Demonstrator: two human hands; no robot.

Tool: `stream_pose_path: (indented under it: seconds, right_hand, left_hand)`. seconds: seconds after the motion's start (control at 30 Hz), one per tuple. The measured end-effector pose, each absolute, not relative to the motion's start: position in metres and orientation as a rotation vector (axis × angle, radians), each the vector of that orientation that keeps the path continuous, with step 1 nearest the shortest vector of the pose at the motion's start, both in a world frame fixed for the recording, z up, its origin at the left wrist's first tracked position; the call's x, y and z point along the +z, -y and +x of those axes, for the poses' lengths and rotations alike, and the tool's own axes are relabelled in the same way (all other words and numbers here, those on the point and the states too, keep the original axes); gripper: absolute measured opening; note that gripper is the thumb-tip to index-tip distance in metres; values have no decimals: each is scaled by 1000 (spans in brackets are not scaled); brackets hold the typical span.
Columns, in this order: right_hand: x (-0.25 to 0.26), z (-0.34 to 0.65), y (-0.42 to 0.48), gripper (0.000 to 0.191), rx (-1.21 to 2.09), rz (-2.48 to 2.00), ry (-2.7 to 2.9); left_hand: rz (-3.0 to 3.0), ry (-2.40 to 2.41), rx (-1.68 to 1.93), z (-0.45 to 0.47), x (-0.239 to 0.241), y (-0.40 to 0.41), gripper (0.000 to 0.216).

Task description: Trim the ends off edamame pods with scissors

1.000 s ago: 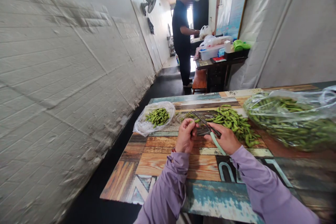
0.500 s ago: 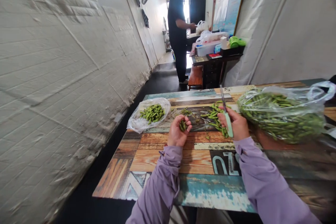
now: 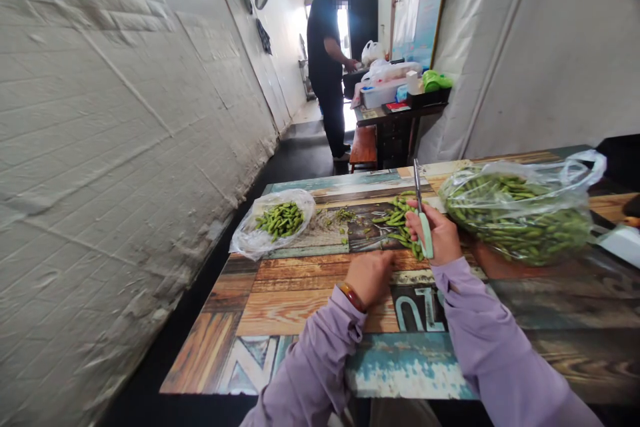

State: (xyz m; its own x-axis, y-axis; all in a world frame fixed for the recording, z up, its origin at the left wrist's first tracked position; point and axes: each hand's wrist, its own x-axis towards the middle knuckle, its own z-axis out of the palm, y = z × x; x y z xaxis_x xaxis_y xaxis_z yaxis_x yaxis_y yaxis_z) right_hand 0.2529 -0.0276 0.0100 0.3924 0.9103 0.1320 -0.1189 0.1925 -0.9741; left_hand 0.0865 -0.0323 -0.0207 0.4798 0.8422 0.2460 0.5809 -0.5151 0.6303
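My right hand (image 3: 445, 240) is closed around a pair of scissors (image 3: 425, 233) with pale green handles, its blades pointing up and away from me. Beside it lies a loose pile of green edamame pods (image 3: 397, 217), partly covered by the hand. Just to the left, my left hand (image 3: 369, 278) is turned back upward over the table near the pile's close edge. Its fingers are curled under, so what they hold is hidden. Farther left, more edamame pods (image 3: 280, 219) lie on a clear plastic bag (image 3: 244, 237). Small green trimmings (image 3: 343, 215) are scattered between the two piles.
A large clear bag (image 3: 520, 213) full of pods stands on the right of the patterned table (image 3: 295, 307). Beyond, a person (image 3: 325, 53) in dark clothes stands at another table (image 3: 385, 112) holding bags and a tub. A wooden stool (image 3: 364, 145) stands below it.
My left hand has moved right and turned palm down; the pods seen in it earlier are now out of sight. The scissors stay in my right hand. The view has shifted slightly.
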Motion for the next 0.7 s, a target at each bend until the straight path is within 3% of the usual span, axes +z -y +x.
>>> stream_pose_path:
  seconds: [0.13,0.37,0.7]
  right_hand:
    - [11,254,28,59,888,-1130,875]
    - [10,251,27,57,864,-1139,917]
    - [9,250,25,61,854,-1153,957]
  left_hand:
    - [2049,-1570,872,67,-14,6,11]
    - [2227,-1312,853,110,-14,11,16]
    - [2088,-1374,841,125,-18,5,11]
